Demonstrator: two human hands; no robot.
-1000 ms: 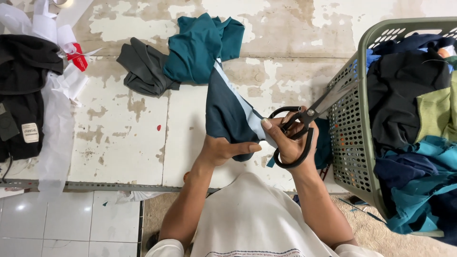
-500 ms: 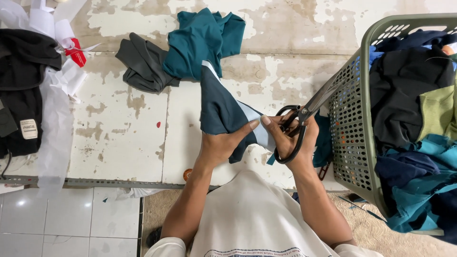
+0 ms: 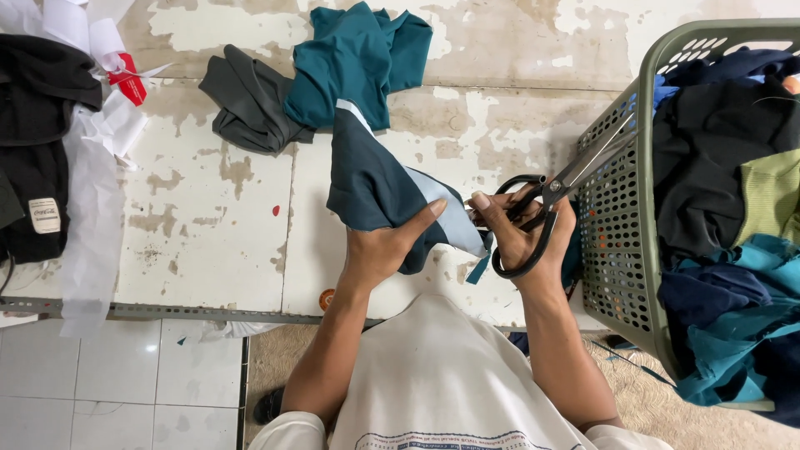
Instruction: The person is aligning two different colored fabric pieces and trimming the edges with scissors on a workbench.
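Left hand [image 3: 385, 248]: grip closed on the dark teal cloth piece [image 3: 375, 190], thumb on top, pinching its near edge just beside the other hand.
Right hand [image 3: 523, 227]: grip closed through the black loops of the scissors [image 3: 557, 193]; the thumb tip presses the pale underside of the same cloth.
Scissors: blades closed or nearly so, pointing up and away from the grip toward the basket wall, not on the cloth at present.
Cloth in hand: held just above the counter [image 3: 208, 217], between the two grips; its far end trails toward the teal garment [image 3: 358, 58].
Done so far: judging by the lay of things, the teal garment and a grey piece [image 3: 250, 104] lie spread on the counter beyond the left grip, apparently already handled.
Left to do: the green basket [image 3: 621, 242], right of the right grip, is heaped with dark, green and teal clothes, so most of the pile seems untouched.
Cut on this piece: I cannot tell whether it is finished; the edge is hidden under the hands.
Far left of the grips: black garments [image 3: 37, 150] and white paper strips [image 3: 87, 192].
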